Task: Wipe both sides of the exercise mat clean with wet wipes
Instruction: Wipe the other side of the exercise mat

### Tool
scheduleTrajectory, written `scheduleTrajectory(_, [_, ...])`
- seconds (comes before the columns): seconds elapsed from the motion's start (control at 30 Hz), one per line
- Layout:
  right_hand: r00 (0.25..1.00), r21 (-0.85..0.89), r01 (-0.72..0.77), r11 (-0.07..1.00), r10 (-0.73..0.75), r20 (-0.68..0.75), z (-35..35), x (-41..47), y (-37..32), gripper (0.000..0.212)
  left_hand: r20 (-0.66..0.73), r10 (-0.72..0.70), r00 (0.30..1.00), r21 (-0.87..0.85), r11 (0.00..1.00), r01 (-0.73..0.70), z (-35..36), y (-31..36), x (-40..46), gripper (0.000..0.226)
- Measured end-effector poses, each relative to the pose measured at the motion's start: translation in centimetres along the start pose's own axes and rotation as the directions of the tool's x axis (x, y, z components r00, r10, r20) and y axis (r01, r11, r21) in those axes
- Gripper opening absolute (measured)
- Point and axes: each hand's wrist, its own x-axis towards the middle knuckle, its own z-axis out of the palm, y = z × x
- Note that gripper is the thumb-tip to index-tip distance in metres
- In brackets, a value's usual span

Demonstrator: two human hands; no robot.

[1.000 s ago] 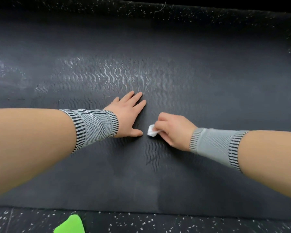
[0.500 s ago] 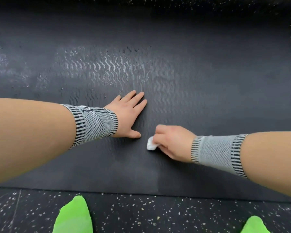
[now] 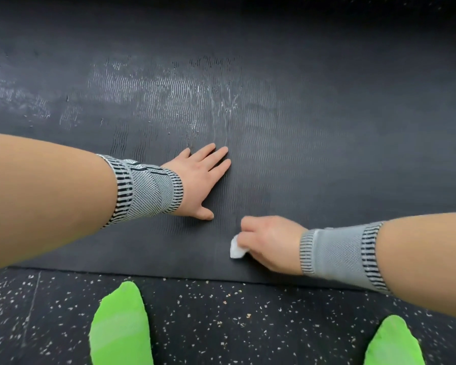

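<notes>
Fingers of the right hand (image 3: 270, 241) are curling around a small wadded white wet wipe (image 3: 237, 249), pinching it and pressing it down on the exercise mat (image 3: 327, 159) close to the mat's near edge. The left hand (image 3: 196, 184) is lying flat on the mat a little farther in from that edge, palm down, its fingers straight and lightly spread, its thumb pointing toward the right hand; it is holding nothing. The two hands are sitting near each other but apart. The dark, ribbed mat is stretching across the speckled floor (image 3: 208, 320), and a wet sheen is showing on it beyond the left fingertips, toward the far edge. Both wrists are wearing grey knitted bands. Two feet in bright green socks (image 3: 120, 327) are standing on the floor just off the mat's near edge.
</notes>
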Motion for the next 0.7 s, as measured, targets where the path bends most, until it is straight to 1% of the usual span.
scheduleTrajectory(0.03, [0.999, -0.001, 0.01, 1.0, -0.01, 0.046, 0.0, -0.2, -0.2, 0.025, 0.009, -0.001, 1.0, 0.006, 1.0, 0.001, 0.0, 0.1, -0.1, 0.119])
scheduleTrajectory(0.07, [0.999, -0.014, -0.009, 1.0, 0.009, 0.041, -0.4, 0.0, 0.3, 0.023, 0.015, -0.003, 1.0, 0.007, 1.0, 0.003, -0.1, 0.1, -0.2, 0.119])
scheduleTrajectory(0.13, [0.989, -0.05, -0.137, 0.989, 0.134, -0.058, -1.9, 1.1, 2.4, 0.021, 0.028, -0.005, 1.0, 0.006, 1.0, 0.005, -0.3, 0.1, -0.3, 0.12])
scheduleTrajectory(0.2, [0.953, -0.059, -0.276, 0.959, 0.265, -0.151, -3.5, 1.8, 4.6, 0.021, 0.039, -0.003, 0.999, 0.009, 1.0, 0.003, -0.4, 0.2, -0.4, 0.12])
scheduleTrajectory(0.27, [0.94, -0.07, -0.311, 0.948, 0.296, -0.169, -3.6, 1.7, 4.7, 0.021, 0.05, 0.004, 0.999, 0.026, 1.0, -0.005, -0.4, 0.3, -0.6, 0.12])
scheduleTrajectory(0.33, [0.965, -0.08, -0.243, 0.967, 0.232, -0.118, -2.2, 0.8, 2.8, 0.025, 0.063, 0.008, 0.998, 0.044, 0.999, -0.011, -0.2, 0.3, -1.0, 0.119])
scheduleTrajectory(0.4, [0.994, -0.068, -0.11, 0.992, 0.109, -0.012, -0.3, -0.3, 0.1, 0.027, 0.07, 0.003, 0.998, 0.045, 0.999, -0.006, 0.0, 0.0, -1.5, 0.119])
scheduleTrajectory(0.47, [0.991, -0.067, 0.01, 0.998, -0.001, 0.135, 1.1, -1.0, -2.1, 0.025, 0.084, -0.006, 0.996, 0.047, 0.999, 0.002, 0.1, -0.3, -1.8, 0.118])
scheduleTrajectory(0.5, [0.982, -0.072, 0.047, 0.996, -0.032, 0.189, 1.4, -1.1, -2.5, 0.024, 0.091, -0.011, 0.996, 0.051, 0.999, 0.007, 0.1, -0.4, -1.9, 0.118])
scheduleTrajectory(0.57, [0.977, -0.109, 0.053, 0.993, -0.029, 0.211, 0.9, -0.6, -1.9, 0.024, 0.097, -0.026, 0.995, 0.056, 0.998, 0.02, 0.0, -0.6, -2.0, 0.118])
scheduleTrajectory(0.7, [0.988, -0.18, -0.074, 0.981, 0.097, 0.12, -1.0, 0.1, 0.3, 0.025, 0.094, -0.045, 0.995, 0.063, 0.997, 0.039, -0.2, -1.0, -2.2, 0.117])
